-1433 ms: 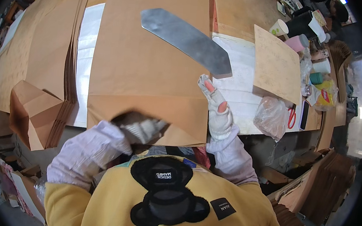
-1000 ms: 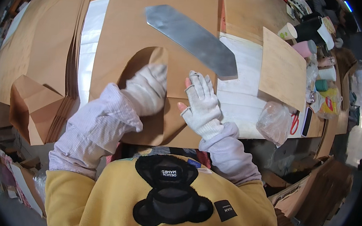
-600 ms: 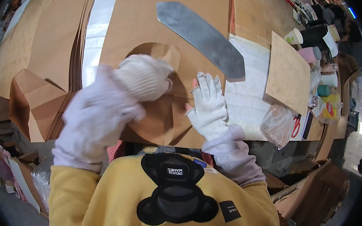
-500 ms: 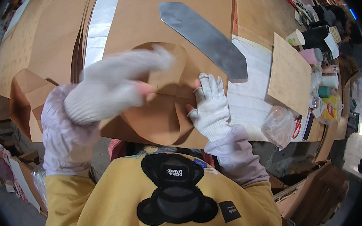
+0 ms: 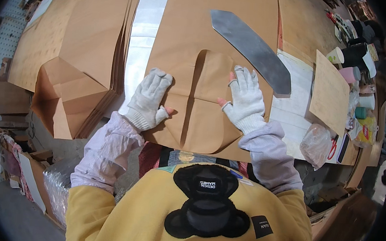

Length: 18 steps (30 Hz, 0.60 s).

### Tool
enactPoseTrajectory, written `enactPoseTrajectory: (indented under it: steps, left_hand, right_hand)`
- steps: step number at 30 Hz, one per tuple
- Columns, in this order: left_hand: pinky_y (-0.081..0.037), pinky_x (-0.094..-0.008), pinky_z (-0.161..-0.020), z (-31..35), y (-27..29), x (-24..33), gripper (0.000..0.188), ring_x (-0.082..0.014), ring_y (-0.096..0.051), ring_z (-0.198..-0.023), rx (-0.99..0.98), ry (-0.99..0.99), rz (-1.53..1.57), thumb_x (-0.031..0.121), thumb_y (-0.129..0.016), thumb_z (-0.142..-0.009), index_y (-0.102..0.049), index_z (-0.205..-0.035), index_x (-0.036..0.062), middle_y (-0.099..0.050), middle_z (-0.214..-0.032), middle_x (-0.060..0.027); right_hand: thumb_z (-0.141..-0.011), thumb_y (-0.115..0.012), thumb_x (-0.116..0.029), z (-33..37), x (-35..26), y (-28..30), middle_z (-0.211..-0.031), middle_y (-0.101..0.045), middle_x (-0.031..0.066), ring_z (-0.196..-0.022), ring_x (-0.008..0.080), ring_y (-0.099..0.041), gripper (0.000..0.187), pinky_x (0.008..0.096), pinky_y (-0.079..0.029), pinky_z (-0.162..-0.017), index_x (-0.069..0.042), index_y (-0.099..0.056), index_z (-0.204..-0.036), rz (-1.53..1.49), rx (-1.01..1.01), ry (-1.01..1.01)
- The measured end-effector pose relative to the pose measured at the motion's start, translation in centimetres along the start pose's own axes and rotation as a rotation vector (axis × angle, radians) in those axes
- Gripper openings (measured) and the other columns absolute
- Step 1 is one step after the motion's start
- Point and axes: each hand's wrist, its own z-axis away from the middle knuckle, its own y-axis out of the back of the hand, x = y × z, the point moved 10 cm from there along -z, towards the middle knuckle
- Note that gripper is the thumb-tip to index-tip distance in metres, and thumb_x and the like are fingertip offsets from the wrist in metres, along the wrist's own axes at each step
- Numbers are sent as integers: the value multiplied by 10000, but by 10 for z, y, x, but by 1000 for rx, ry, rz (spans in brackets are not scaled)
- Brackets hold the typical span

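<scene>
A large brown paper bag (image 5: 207, 112) lies in front of me, its near end opened into folded flaps with a loose edge standing up in the middle. My left hand (image 5: 151, 94), in a white knit glove with the thumb tip bare, rests flat on the left flap. On the right flap my right hand (image 5: 246, 95) lies spread, gloved the same way, with bare finger and thumb tips. Neither hand holds anything. Beyond my right hand, a grey metal plate (image 5: 254, 50) with pointed ends lies slantwise on the paper.
On the left is a stack of brown paper bags (image 5: 94, 38) with an opened end. To the right are a thin wooden board (image 5: 330, 93), a clear plastic bag (image 5: 316, 144), red-handled scissors (image 5: 333, 147), a phone (image 5: 344, 147) and a paper cup (image 5: 335, 55).
My left hand has come down from above the middle of the paper bag onto its left flap. The curled opening now lies flatter. The whole view has shifted.
</scene>
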Motion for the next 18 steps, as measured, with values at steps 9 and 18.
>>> enactPoseTrajectory:
  steps: [9,18]
  left_hand:
    - [-419,-502,-1104,-18,2,18,753,-401,-474,-1293,-65,44,-86,318,-880,-687,-536,-1322,104,-493,-1272,-154]
    - [-382,-511,-1115,-66,-14,38,810,-381,-486,-1258,-53,-50,-153,459,-892,-630,-561,-1299,144,-506,-1259,-141]
  right_hand:
    - [-846,-807,-448,1,43,-7,-1586,-469,226,-1494,403,-403,794,506,-274,-1278,16,-567,-1445,-382,7,-197]
    - [-882,-806,-397,-32,168,40,-1241,-732,172,-1173,347,-690,630,433,-523,-1042,-51,-635,-1380,152,1,-535]
